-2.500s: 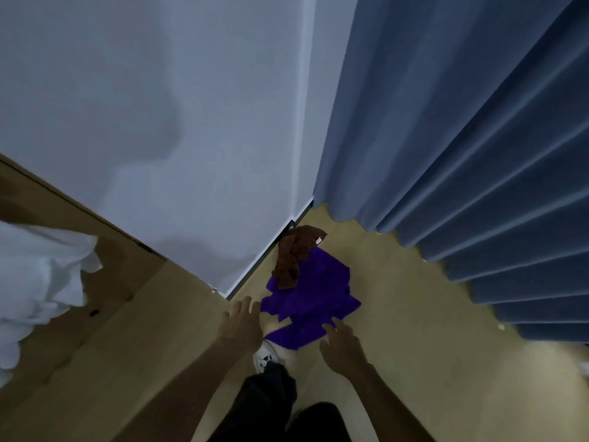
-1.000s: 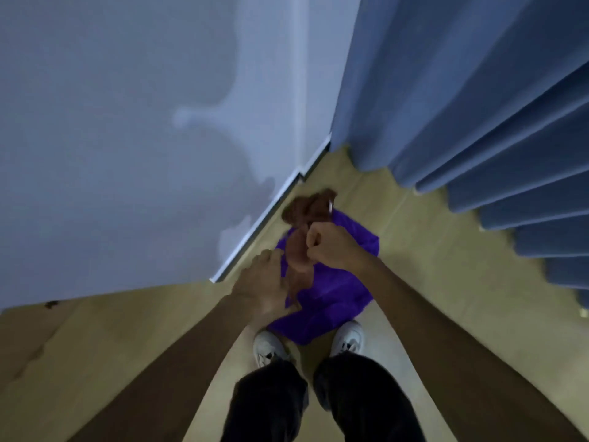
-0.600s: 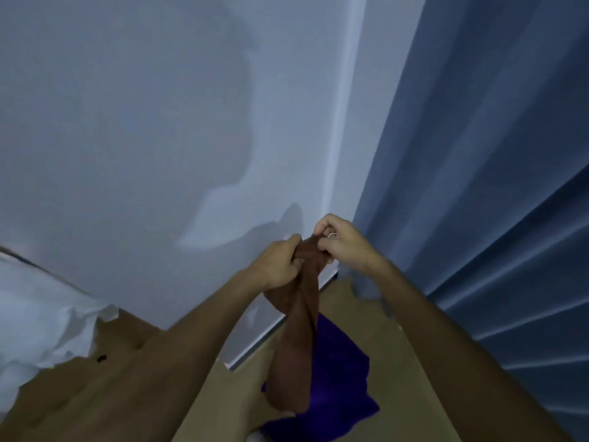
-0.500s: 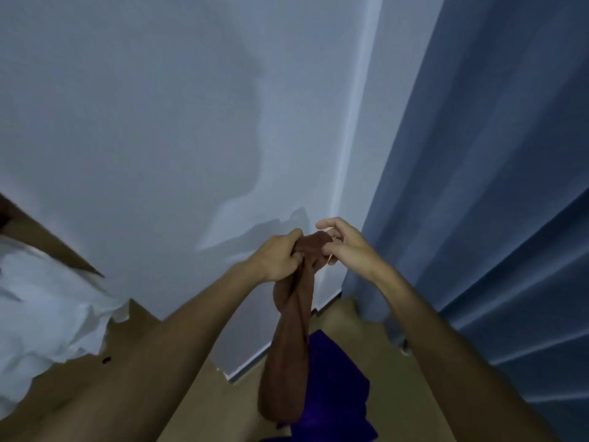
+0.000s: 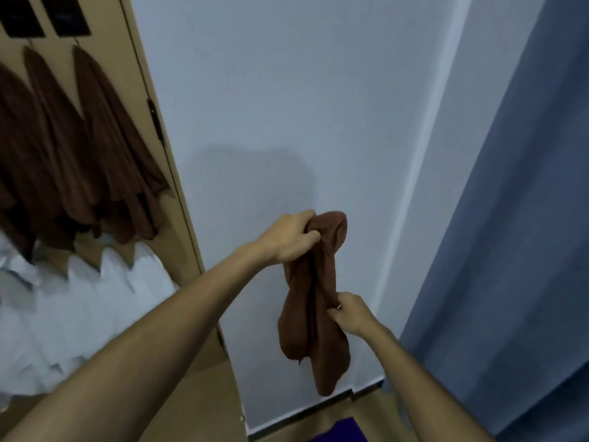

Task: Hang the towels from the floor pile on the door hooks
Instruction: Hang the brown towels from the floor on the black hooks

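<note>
A pale wall (image 5: 287, 106) filled the middle of the view, and everything else sat around it. To the wall's right hung a blue curtain (image 5: 516, 218), cut off by the frame's edge. To the wall's left stood a tan wooden door (image 5: 178, 199), its left part out of frame. Against the door hung brown towels (image 5: 95, 148) from dark hooks (image 5: 65, 15), the leftmost one only partly visible, and the hook shapes were blurred. Below them white cloth (image 5: 79, 314) hung on the door, its outline smeared by motion. At the foot of the wall a sliver of purple towel (image 5: 341, 433) showed at the bottom edge, most of it cut off.

In front of the wall hung the brown towel (image 5: 312, 301), bunched lengthwise. The left hand (image 5: 290, 239) gripped its top end in a closed fist. The right hand (image 5: 350, 315) pinched the towel's right edge halfway down, fingers curled, fingertips hidden in the fabric.
</note>
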